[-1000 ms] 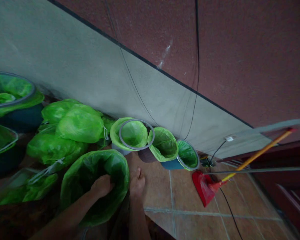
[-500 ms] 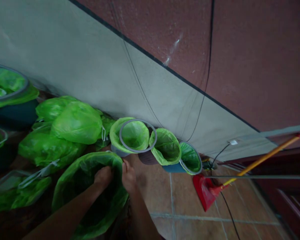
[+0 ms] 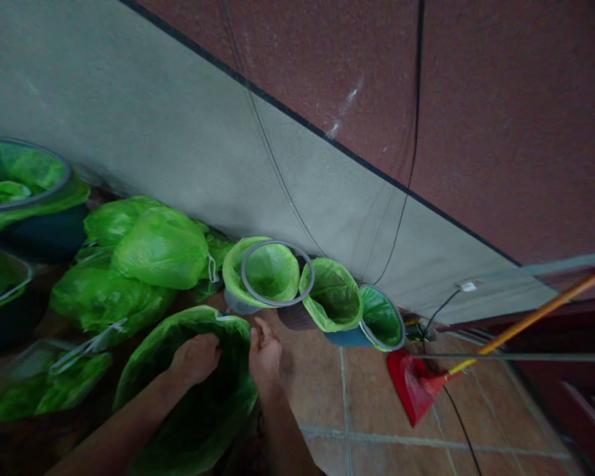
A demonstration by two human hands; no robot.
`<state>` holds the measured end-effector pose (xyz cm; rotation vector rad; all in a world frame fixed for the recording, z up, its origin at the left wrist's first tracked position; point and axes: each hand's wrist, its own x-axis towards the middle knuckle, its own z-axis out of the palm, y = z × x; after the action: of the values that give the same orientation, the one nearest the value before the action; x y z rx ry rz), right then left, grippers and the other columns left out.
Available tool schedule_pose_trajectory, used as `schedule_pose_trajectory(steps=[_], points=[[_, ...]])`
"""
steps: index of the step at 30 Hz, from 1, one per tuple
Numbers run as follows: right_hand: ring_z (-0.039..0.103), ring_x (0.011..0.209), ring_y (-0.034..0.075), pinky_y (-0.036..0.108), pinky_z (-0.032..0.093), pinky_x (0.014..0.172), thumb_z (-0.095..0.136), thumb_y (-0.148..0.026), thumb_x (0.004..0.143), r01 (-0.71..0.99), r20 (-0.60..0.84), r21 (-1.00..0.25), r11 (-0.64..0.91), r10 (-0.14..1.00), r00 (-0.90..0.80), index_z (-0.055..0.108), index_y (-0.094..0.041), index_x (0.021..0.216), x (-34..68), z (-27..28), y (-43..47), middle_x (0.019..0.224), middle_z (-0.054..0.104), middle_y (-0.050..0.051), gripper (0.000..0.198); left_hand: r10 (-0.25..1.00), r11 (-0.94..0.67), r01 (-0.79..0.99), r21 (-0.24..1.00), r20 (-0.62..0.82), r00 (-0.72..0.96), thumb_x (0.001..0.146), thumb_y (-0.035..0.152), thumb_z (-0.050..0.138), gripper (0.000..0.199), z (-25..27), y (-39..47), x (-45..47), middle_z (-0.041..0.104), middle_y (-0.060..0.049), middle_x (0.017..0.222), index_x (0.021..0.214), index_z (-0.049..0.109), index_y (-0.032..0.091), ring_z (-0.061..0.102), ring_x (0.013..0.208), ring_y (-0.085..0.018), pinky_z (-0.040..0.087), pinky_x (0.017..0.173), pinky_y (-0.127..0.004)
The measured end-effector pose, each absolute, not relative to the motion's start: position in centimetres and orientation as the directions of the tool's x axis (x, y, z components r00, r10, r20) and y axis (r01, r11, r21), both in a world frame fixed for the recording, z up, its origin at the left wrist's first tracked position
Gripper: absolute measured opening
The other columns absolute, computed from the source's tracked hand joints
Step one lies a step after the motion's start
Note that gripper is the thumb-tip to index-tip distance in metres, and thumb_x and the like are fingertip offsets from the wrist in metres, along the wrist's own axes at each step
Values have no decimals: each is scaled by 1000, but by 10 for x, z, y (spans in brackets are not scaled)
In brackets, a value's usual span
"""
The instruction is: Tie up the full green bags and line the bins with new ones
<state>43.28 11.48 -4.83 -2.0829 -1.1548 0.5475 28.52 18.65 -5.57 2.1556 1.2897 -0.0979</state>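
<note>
A large bin lined with a green garbage bag (image 3: 143,370) stands in front of me, with the bag folded over its rim. My left hand (image 3: 196,358) is inside the bin's mouth, its fingers curled and partly hidden; whatever they hold does not show. My right hand (image 3: 265,354) is just outside the right side of the rim, close to the bag, fingers apart and holding nothing visible. A bit of white drawstring (image 3: 225,318) shows at the far edge of the bag.
Along the wall stand smaller lined bins (image 3: 332,297), one with a loose grey ring (image 3: 305,291) across its top. Full green bags (image 3: 161,248) are heaped on the left beside larger bins (image 3: 49,231). A red dustpan (image 3: 409,387) with a yellow handle lies right, near a black cable (image 3: 459,416).
My right hand's fingers have come off the bag's edge and spread apart. My left hand has shifted slightly left inside the bin. The whole view has moved a little.
</note>
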Motion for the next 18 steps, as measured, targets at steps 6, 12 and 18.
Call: schedule_pose_trajectory(steps=[6,12,18], points=[[63,107,17,26,46,100,52,-5,82,662,104,-725,-190,920,378,76,-22,91,420,-43,145,109,72,5,31,880,-414,754,511,10,476,94,24,38,33,-23,208,274,74,-9,103,99,70,19,68,97,-22,50,90,-33],[63,110,18,28,47,101,53,-4,84,691,76,-685,-233,920,386,76,-19,102,412,-53,154,112,72,7,32,792,-549,715,433,-4,610,92,20,41,35,-42,232,268,74,-9,107,104,74,19,65,103,-26,48,96,-37],[64,112,19,29,48,100,47,-16,95,738,-78,-589,-330,932,355,67,-21,121,414,-52,151,118,72,7,34,814,-429,797,426,-199,545,93,24,40,38,-59,241,258,71,-9,123,122,66,20,64,111,-24,47,98,-35]])
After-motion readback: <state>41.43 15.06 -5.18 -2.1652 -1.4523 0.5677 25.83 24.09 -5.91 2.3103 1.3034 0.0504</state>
